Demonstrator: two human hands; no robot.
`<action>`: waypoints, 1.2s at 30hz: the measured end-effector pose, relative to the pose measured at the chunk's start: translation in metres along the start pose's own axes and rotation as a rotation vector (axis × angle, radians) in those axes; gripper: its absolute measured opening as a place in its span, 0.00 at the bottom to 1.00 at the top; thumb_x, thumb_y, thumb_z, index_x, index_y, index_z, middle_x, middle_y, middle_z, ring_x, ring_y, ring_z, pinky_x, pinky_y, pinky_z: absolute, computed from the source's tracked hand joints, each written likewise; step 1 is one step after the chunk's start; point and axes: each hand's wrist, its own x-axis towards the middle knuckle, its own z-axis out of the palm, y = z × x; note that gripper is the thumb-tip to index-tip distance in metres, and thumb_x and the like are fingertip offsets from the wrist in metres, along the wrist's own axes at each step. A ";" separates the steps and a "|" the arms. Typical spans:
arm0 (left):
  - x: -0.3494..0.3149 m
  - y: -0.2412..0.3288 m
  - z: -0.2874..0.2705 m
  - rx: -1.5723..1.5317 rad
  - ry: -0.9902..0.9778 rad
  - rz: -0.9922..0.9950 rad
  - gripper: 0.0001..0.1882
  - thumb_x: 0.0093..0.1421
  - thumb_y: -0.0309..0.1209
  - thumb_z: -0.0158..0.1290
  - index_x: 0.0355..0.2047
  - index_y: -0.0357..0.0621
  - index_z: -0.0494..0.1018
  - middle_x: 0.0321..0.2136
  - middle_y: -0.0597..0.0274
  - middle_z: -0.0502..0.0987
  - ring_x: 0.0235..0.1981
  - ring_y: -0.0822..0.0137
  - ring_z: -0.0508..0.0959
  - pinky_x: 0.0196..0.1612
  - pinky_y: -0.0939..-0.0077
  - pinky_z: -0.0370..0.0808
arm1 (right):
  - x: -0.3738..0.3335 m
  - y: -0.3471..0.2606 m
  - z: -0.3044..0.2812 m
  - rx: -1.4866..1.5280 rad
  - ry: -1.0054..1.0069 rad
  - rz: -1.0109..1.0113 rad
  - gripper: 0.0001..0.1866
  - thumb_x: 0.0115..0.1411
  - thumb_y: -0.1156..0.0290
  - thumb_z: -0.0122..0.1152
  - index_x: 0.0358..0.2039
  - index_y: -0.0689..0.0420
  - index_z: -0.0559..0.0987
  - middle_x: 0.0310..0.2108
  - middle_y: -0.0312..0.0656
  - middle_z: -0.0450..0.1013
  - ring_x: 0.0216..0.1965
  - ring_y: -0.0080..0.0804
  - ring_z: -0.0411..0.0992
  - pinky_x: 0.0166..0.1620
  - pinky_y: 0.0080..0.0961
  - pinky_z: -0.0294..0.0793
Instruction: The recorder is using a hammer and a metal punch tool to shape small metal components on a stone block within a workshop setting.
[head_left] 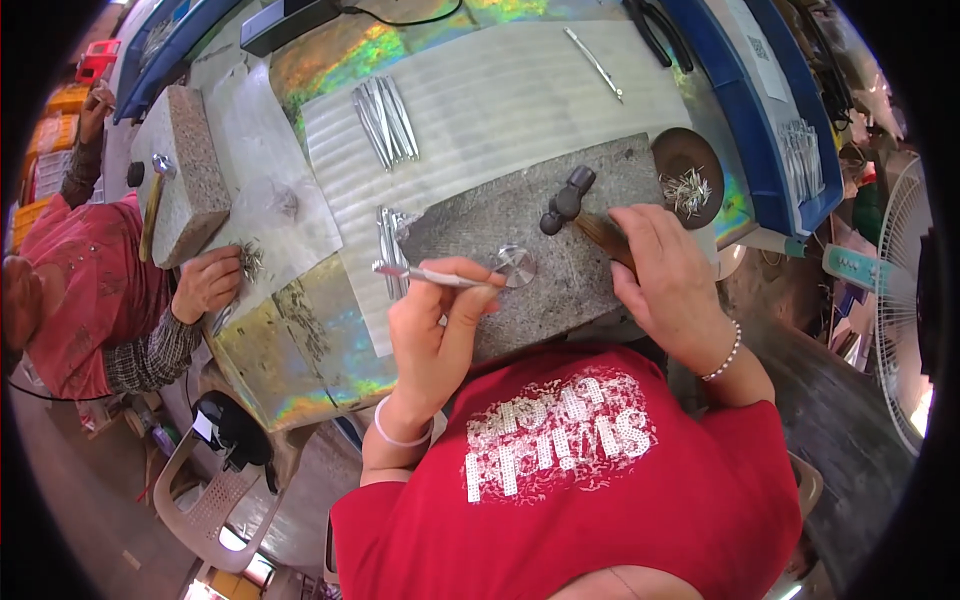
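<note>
My left hand [437,325] pinches a slim silver metal piece [425,275] between thumb and fingers. Its tip meets a small shiny round metal disc [516,266] on top of a grey stone block [470,225]. At the right side of the block, my right hand [672,285] closes on the wooden handle of a ball-peen hammer [570,198], whose dark head rests on or just above the stone. Beside the block's left edge lie more slim silver pieces [390,235], partly hidden by the block and my left hand.
A brown bowl [690,150] of small metal pins stands by the block's right end. Silver pieces [385,120] lie bundled on white foam sheeting [460,110]. Pliers [655,35] and a blue bin [790,110] sit far right. At left, a co-worker's hand [208,285] touches pins near another stone [185,170].
</note>
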 end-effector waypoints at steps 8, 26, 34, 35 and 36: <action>0.004 -0.009 0.018 -0.028 0.045 0.043 0.06 0.58 0.18 0.50 0.36 0.33 0.69 0.30 0.59 0.76 0.29 0.76 0.75 0.32 0.85 0.74 | -0.011 -0.006 0.011 0.123 -0.004 0.123 0.24 0.47 0.81 0.53 0.47 0.62 0.63 0.38 0.50 0.65 0.36 0.50 0.67 0.39 0.40 0.69; 0.001 -0.011 0.021 0.105 0.044 0.139 0.05 0.60 0.20 0.48 0.37 0.35 0.66 0.34 0.55 0.75 0.28 0.73 0.76 0.33 0.84 0.75 | -0.023 -0.006 0.001 0.680 0.008 0.145 0.20 0.58 0.75 0.52 0.51 0.61 0.63 0.37 0.50 0.69 0.37 0.46 0.72 0.39 0.30 0.70; 0.007 -0.006 0.027 0.683 0.025 0.592 0.13 0.47 0.14 0.51 0.35 0.36 0.69 0.28 0.53 0.74 0.25 0.57 0.77 0.26 0.71 0.74 | -0.016 -0.016 -0.004 0.831 0.015 0.093 0.20 0.55 0.76 0.57 0.49 0.60 0.67 0.31 0.46 0.70 0.29 0.38 0.72 0.34 0.25 0.71; 0.006 -0.006 0.026 0.725 0.013 0.594 0.15 0.45 0.13 0.50 0.35 0.36 0.69 0.28 0.54 0.75 0.25 0.57 0.77 0.26 0.71 0.74 | -0.012 -0.021 -0.010 0.883 -0.019 0.109 0.21 0.54 0.76 0.60 0.48 0.60 0.68 0.28 0.44 0.70 0.26 0.35 0.72 0.31 0.23 0.70; 0.002 0.000 0.026 0.774 0.005 0.556 0.18 0.40 0.13 0.49 0.36 0.36 0.70 0.29 0.55 0.75 0.25 0.57 0.77 0.25 0.71 0.74 | -0.006 -0.026 -0.013 0.868 0.016 0.013 0.18 0.51 0.75 0.63 0.43 0.59 0.72 0.24 0.41 0.69 0.21 0.32 0.69 0.27 0.21 0.69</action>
